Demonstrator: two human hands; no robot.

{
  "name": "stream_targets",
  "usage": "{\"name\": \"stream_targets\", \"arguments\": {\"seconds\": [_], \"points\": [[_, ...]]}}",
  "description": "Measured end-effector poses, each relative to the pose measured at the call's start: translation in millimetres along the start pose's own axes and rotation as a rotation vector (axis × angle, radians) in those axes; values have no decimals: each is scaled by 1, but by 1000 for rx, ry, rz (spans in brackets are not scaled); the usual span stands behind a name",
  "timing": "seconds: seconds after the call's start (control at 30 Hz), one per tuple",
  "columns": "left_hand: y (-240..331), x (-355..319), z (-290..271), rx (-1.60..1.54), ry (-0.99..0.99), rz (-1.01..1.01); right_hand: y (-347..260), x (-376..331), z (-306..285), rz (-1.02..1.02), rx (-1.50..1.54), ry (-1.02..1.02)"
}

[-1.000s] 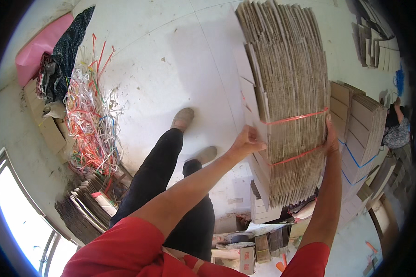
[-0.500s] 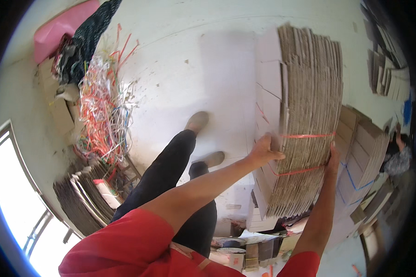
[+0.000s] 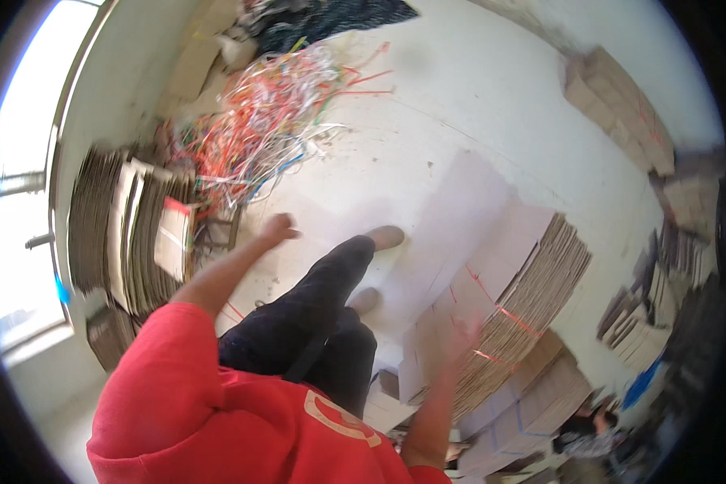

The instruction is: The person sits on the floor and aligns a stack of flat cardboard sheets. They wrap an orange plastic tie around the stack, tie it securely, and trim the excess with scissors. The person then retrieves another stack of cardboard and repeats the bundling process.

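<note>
A tall bundle of flattened cardboard boxes stands on the floor to the right of my legs, tied with red straps. My right hand, smeared by motion, is at the near side of this bundle; whether its fingers touch the cardboard or a strap cannot be made out. Over the floor on the left hangs my left hand, away from the bundle, its fingers loosely curled with nothing seen in them. Closest to it are a tangled heap of red and white strapping and a wooden stool, partly hidden.
Stacks of flat cardboard lean beside the bright window on the left. Another strapped cardboard bundle stands behind mine. More cardboard lies along the far right wall. A person is at the lower right. Dark sheeting lies beyond the heap.
My left hand has let go of the bundle and swung far to the left. My right hand has moved from the bundle's right edge to its near side. The view has turned left.
</note>
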State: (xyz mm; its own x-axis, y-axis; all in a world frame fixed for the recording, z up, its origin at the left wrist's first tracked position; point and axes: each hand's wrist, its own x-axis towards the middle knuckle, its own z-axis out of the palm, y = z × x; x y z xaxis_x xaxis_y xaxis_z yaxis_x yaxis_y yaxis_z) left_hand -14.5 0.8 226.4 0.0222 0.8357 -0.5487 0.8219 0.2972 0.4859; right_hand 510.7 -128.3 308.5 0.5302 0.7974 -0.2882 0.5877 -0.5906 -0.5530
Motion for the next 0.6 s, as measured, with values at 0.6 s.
{"name": "stream_targets", "arguments": {"seconds": [0.6], "points": [[-132, -227, -71, -227, 84, -485, -7, -62, 101, 551, 318, -634]]}}
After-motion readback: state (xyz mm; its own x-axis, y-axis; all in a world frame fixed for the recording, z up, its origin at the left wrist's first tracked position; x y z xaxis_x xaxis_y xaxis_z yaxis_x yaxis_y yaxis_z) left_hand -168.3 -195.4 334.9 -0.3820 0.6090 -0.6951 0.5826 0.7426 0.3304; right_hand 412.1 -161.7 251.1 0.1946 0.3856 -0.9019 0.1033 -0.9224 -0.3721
